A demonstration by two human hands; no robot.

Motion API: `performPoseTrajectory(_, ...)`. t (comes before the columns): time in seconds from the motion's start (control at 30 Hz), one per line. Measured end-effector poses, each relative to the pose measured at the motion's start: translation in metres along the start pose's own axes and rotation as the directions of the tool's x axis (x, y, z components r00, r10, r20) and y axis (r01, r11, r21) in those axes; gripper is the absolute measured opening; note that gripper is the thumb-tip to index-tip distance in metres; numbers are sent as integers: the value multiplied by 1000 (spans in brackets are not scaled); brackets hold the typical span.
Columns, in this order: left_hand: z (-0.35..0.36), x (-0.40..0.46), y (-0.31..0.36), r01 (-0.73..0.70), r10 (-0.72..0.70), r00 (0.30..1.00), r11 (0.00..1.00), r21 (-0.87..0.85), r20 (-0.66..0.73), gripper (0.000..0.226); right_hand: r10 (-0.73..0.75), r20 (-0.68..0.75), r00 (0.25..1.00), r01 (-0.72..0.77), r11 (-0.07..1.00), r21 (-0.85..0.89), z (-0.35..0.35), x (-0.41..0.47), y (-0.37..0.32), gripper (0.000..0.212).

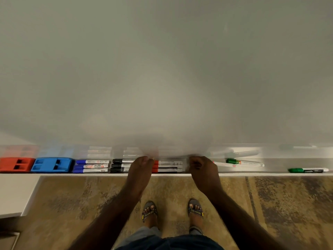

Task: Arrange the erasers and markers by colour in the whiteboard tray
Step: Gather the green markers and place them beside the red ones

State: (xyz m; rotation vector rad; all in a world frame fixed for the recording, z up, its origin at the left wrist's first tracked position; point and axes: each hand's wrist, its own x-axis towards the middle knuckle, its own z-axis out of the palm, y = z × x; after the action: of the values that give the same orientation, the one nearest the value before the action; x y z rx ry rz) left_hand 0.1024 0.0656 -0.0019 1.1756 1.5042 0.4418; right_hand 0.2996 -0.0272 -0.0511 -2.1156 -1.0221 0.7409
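While both hands reach down into the whiteboard tray (pixel 252 173) that runs across the lower middle of the frame, the three red markers (pixel 168 166) lie stacked between them — caps toward the left hand (pixel 139 170), the far ends toward the right hand (pixel 203 170). The left hand's fingers (pixel 144 159) are curled, their tips at the red caps and over the ends of the black markers (pixel 120 166); whether they actually pinch a marker cannot be told. The right hand is curled like a loose fist just beside the right ends of the red markers, and its grip is equally hidden.

Further toward the left edge sit the blue markers (pixel 91 166), then a blue eraser (pixel 52 165), then a red eraser (pixel 16 164) at the far left, each just beside the next. Right of the right hand a white marker with a red end (pixel 223 164) lies tilted, near a tilted green marker (pixel 244 162) — and a second green marker (pixel 308 170) rests well apart at the right edge. Sandalled feet (pixel 173 212) stand on mottled carpet (pixel 270 204) at the bottom centre.
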Motion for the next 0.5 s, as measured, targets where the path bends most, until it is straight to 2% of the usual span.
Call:
performPoseTrajectory(0.07,2,-1,-1,-11,11,1000,1000,-20,-9,16,-57,-70,996,53,997,-58,-15,-1,8,14)
performPoseTrajectory(0.2,10,-7,1,-17,17,1000,999,-35,16,26,-164,-103,981,131,954,-270,-46,4,29,24)
performPoseTrajectory(0.27,19,-12,5,2,5,998,993,-118,59,11,-204,-80,976,162,916,-366,-59,7,40,25)
performPoseTrajectory(0.37,36,-17,7,72,-42,992,960,-271,115,13,-225,4,974,194,831,-521,-71,10,55,26)
performPoseTrajectory(0.5,59,-26,5,97,-42,981,952,-290,192,13,-243,98,965,252,759,-600,-80,16,70,26)
